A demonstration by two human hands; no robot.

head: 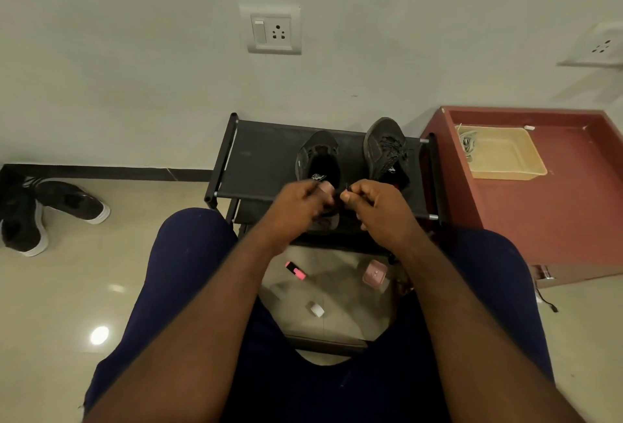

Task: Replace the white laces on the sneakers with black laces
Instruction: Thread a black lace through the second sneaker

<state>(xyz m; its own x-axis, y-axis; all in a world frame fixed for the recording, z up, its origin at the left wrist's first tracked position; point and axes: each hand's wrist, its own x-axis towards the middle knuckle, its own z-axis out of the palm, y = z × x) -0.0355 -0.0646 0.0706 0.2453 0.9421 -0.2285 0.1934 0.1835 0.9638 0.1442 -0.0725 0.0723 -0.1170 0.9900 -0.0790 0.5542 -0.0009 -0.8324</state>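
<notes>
Step in hand, by judgement: threading a black lace into the second sneaker. At centre frame the left hand [300,205] and right hand [379,211] meet just in front of the shoe rack [263,152]. The right hand pinches the black lace [347,188] between thumb and forefinger, with a short dark tip showing above the pinch. The left hand's fingers curl in towards the same lace and appear to grip it, but blur hides the exact hold.

Both task shoes stand on the rack's top shelf, just above the hands. The laced sneaker [386,149], right of centre, carries black lacing up its tongue. The unlaced sneaker [317,156], left of it, gapes open with no lace visible. The white laces [467,144] lie bundled in the left corner of a tray [505,175] at right of frame, which suggests removal is done.

Next move calls for: finding the lace tip, aiming it at the lowest eyelet of the unlaced sneaker, and evening the two ends.

Materials:
- Rack: matte black fabric shelf on thin metal tubes.
- Sneakers: dark soft mesh, rounded toes.
- Tray: pale yellow, rectangular, shallow.
- Cabinet [539,220]: red-brown, with a raised lip.
- Floor [101,287]: glossy beige tile, showing a lamp glare.
</notes>
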